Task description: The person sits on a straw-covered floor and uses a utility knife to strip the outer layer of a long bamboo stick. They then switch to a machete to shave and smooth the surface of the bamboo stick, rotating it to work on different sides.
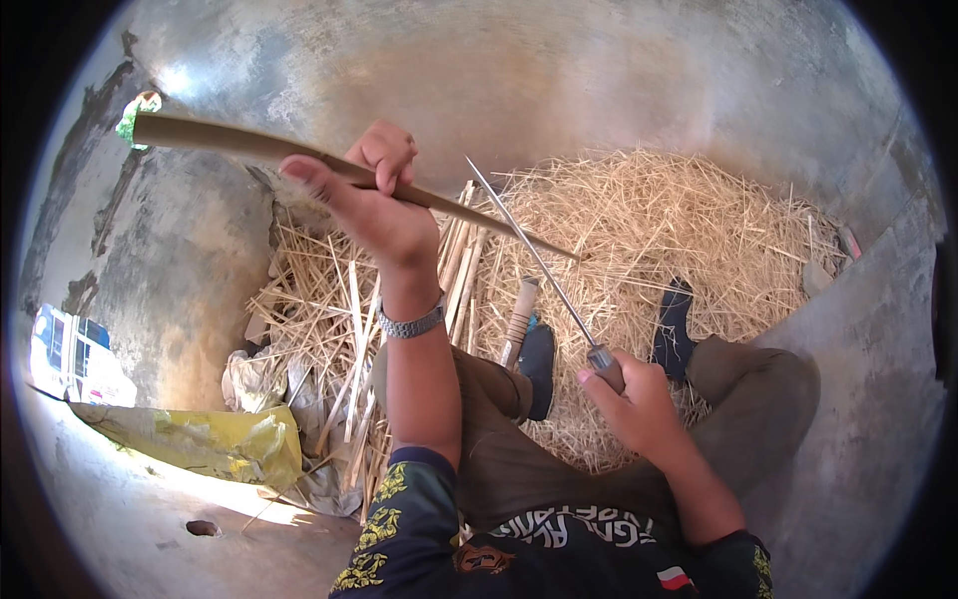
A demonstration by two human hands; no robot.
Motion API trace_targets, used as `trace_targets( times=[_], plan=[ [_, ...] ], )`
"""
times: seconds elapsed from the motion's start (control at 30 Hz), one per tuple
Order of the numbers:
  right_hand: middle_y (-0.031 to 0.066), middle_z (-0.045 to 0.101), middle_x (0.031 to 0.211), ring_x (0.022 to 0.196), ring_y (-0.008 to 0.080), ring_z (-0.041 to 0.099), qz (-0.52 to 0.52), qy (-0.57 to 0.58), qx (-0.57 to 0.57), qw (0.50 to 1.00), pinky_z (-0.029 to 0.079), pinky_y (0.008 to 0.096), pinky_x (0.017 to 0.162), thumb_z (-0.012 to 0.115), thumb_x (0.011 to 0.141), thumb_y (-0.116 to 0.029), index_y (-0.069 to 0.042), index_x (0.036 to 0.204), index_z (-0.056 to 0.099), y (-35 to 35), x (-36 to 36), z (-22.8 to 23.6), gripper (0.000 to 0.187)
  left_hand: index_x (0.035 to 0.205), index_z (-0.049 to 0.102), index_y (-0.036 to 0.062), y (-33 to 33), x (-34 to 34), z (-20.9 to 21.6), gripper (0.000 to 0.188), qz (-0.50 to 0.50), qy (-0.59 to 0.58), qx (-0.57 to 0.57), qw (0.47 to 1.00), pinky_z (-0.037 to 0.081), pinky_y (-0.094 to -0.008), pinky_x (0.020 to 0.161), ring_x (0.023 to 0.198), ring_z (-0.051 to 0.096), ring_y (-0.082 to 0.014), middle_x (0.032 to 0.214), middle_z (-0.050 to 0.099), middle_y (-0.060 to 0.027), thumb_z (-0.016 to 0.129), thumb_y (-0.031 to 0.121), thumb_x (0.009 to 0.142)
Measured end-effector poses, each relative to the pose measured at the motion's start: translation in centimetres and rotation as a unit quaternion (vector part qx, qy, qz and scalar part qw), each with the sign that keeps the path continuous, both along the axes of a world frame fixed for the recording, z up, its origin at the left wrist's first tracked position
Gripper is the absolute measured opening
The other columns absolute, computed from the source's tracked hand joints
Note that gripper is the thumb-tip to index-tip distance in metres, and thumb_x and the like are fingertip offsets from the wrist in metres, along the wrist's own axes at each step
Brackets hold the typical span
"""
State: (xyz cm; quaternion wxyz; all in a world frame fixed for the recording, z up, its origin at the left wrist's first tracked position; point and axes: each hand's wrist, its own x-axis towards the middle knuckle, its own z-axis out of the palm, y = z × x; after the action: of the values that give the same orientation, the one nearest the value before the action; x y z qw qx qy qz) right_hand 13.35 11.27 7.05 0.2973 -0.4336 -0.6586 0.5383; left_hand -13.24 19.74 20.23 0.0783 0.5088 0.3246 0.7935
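A long, flat brown strip (pixel 220 138), which looks like split bamboo, is held up in my left hand (pixel 374 200). My fingers close round its middle, and the thumb lies along its near side. The wide end points to the upper left; the other end tapers toward the straw-like shavings. In my right hand (pixel 639 404) is a long, thin-bladed knife (pixel 544 268), gripped by its grey handle, with the tip pointing up and left. Its blade crosses the strip near the narrow end; whether they touch I cannot tell.
Pale shavings (pixel 649 220) lie heaped beyond my dark-covered feet (pixel 537 369). Split sticks (pixel 349 349) lie in a loose pile at left, near a yellow sheet (pixel 220 439). Between them and my feet is a light wooden handle-like piece (pixel 521 314). A concrete wall (pixel 479 70) rises behind.
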Motion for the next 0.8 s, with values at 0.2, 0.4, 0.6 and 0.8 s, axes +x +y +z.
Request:
trace_targets(
  times=[0.2, 0.4, 0.6, 0.8],
  plan=[
    [-0.0046, 0.051, 0.06, 0.056, 0.0027, 0.043, -0.072, 0.028, -0.04, 0.996, 0.035, 0.0272, 0.05, 0.067, 0.097, -0.021, 0.0, 0.085, 0.06, 0.5, -0.2, -0.4, 0.025, 0.055, 0.027, 0.0149, 0.3, -0.9, -0.2, 0.083, -0.045, -0.019, 0.007, 0.999, 0.036, -0.0347, 0.075, 0.064, 0.032, -0.0196, 0.057, 0.032, -0.0017, 0.012, 0.089, 0.09],
    [-0.0038, 0.054, 0.062, 0.057, 0.0021, 0.045, -0.014, 0.104, -0.026, 0.994, 0.036, 0.0256, 0.051, 0.068, 0.097, -0.024, 0.0, 0.092, 0.064, -1.1, 0.3, 0.4, 0.025, 0.058, 0.025, 0.0147, 0.0, -0.7, -0.4, 0.083, -0.09, 0.036, -0.022, 0.995, 0.03, -0.0328, 0.068, 0.059, 0.026, -0.0179, 0.053, 0.028, -0.0013, 0.011, 0.091, 0.088],
    [-0.0007, 0.054, 0.061, 0.057, 0.0028, 0.046, -0.014, 0.01, -0.012, 1.0, 0.038, 0.0266, 0.051, 0.068, 0.098, -0.023, 0.001, 0.091, 0.062, -0.7, -0.6, -0.3, 0.026, 0.058, 0.025, 0.0149, 0.0, -0.7, -0.6, 0.083, -0.083, 0.019, -0.014, 0.996, 0.032, -0.0337, 0.067, 0.059, 0.028, -0.0181, 0.053, 0.029, -0.0016, 0.011, 0.09, 0.088],
    [-0.0019, 0.051, 0.06, 0.056, 0.0041, 0.043, -0.024, 0.046, 0.005, 0.999, 0.037, 0.0269, 0.05, 0.068, 0.098, -0.024, 0.001, 0.091, 0.062, -0.9, 0.1, 1.3, 0.026, 0.058, 0.025, 0.0146, 0.1, 0.4, 0.2, 0.082, -0.015, -0.01, -0.011, 1.0, 0.034, -0.033, 0.069, 0.059, 0.03, -0.0175, 0.054, 0.03, -0.0021, 0.011, 0.089, 0.09]
  ],
)
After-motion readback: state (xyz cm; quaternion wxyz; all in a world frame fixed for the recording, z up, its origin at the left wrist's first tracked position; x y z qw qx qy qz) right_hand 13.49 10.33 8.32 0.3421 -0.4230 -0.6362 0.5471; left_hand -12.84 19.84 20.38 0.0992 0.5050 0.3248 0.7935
